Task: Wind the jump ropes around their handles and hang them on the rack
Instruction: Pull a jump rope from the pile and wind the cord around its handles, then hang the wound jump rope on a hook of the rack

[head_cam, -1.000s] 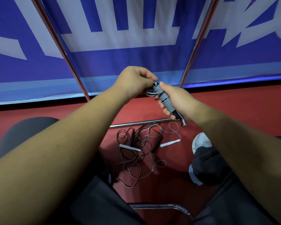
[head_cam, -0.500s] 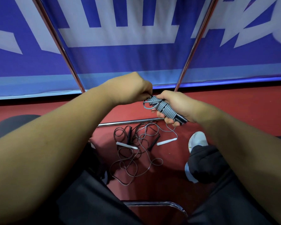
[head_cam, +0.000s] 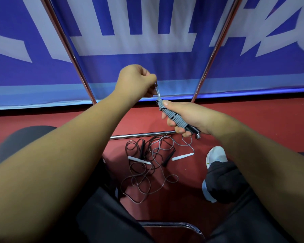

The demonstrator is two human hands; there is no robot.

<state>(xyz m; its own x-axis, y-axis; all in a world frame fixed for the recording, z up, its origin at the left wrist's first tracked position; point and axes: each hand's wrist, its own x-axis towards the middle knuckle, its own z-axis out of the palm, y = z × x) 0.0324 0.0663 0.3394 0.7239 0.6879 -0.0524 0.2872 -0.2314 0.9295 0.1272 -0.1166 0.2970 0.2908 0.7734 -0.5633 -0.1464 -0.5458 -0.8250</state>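
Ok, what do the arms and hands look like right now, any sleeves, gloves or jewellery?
Neither the left hand nor the right hand wears a glove, and no ring shows. The left forearm and right forearm are bare to the frame edge; no sleeve, watch or wristband is in view.

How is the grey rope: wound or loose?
Wound: grey rope coils wrap the handles in the right hand; left hand pinches its end loop.
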